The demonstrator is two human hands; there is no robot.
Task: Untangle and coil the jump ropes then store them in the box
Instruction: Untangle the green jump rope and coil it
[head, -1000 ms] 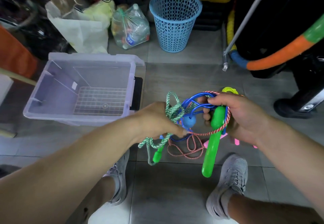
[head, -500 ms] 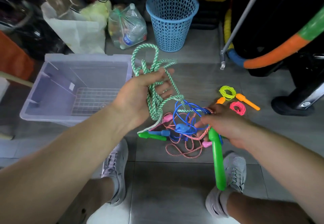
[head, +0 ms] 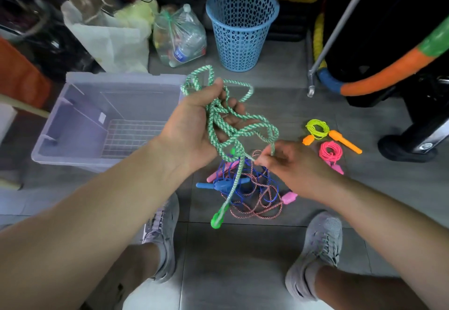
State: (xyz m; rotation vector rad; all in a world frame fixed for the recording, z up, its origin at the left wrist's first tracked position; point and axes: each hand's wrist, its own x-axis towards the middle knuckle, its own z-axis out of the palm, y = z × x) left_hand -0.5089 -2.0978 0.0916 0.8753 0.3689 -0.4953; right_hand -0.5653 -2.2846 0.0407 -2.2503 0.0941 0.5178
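Hanging in loose, tangled loops, the green-and-white braided rope is gripped by the left hand, thumb and fingers curled round the bundle. One strand is pinched by the right hand just below. Its green handle dangles over the blue and red-white ropes heaped on the floor. The clear plastic box stands open to the left; inside, only its gridded bottom and a small white label are seen.
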